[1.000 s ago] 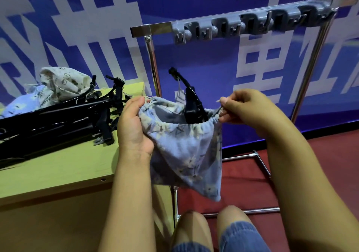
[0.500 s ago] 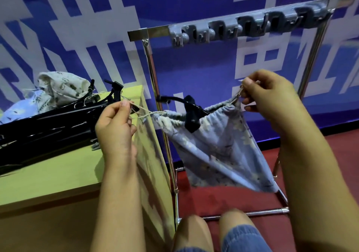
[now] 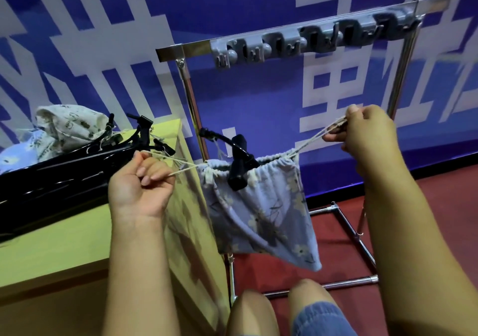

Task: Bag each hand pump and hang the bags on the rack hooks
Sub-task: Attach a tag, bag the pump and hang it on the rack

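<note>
A pale blue floral cloth drawstring bag point(image 3: 261, 206) hangs in the air between 2 hands, in front of the chrome metal rack point(image 3: 191, 102). A black hand pump's handle and hose point(image 3: 239, 162) stick out of its gathered mouth. The left hand point(image 3: 141, 183) is fisted around the cream drawstring cord point(image 3: 181, 168) on one side; the right hand point(image 3: 367, 131) pinches the cord on the other, both pulled taut. The grey hook strip point(image 3: 310, 40) sits on the rack's top bar. On the yellow-green table point(image 3: 64, 237) lie more black pumps point(image 3: 57, 175) and cloth bags point(image 3: 69, 123).
</note>
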